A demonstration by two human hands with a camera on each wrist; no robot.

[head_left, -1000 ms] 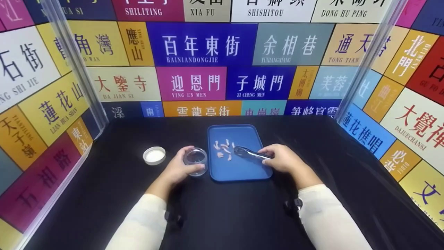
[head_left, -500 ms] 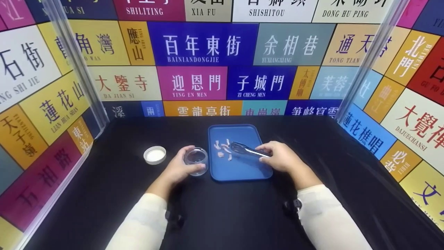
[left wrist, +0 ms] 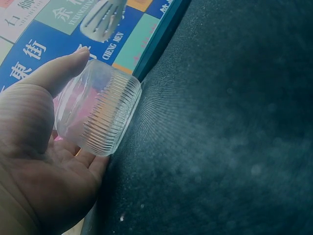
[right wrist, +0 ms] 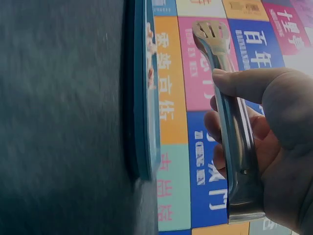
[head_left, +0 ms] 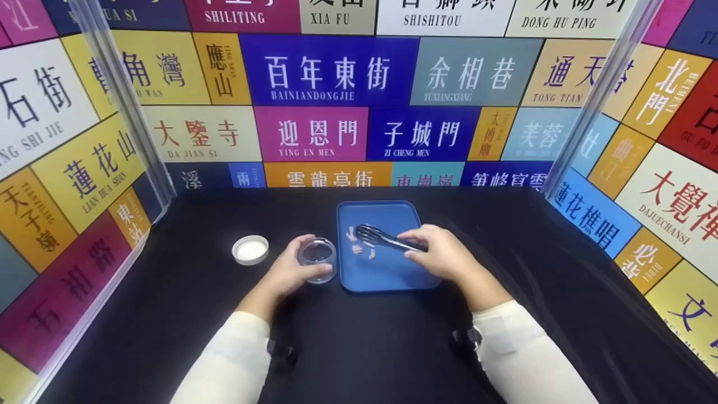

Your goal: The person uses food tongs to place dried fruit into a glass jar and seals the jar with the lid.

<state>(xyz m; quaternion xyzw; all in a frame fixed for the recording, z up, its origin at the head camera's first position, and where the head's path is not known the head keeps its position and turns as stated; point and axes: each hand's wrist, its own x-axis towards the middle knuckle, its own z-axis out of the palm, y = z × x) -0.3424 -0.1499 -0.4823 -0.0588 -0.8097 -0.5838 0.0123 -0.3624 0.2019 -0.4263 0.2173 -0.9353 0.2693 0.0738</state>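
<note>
As seen from the head, both hands are occupied over a black tablecloth (head_left: 359, 348). The left hand (head_left: 289, 272) grasps a clear jar (head_left: 318, 257), its uncovered mouth facing up, just beside the left edge of a blue tray (head_left: 398, 278). The right hand (head_left: 443, 252) grasps a pair of tongs (head_left: 388, 239), whose slotted end points left over the tray. Small pale pieces (head_left: 357, 249) lie in a loose cluster on the left half of the tray, a few partly hidden behind the tongs. A white lid (head_left: 250, 250) lies left of the jar, apart from the left hand. Behind the cloth rises a wall of coloured signs (head_left: 331, 70).

From the left wrist, the thumb lies along one side of the jar and the fingers reach round the other. The jar's lower wall is ribbed, and the end of the tongs shows near it, not touching.

From the right wrist, the tongs are pinched between thumb and curled fingers, with a gap separating them from the tray, where some pale pieces show above the rim. Whether the tongs hold a piece cannot be told.
</note>
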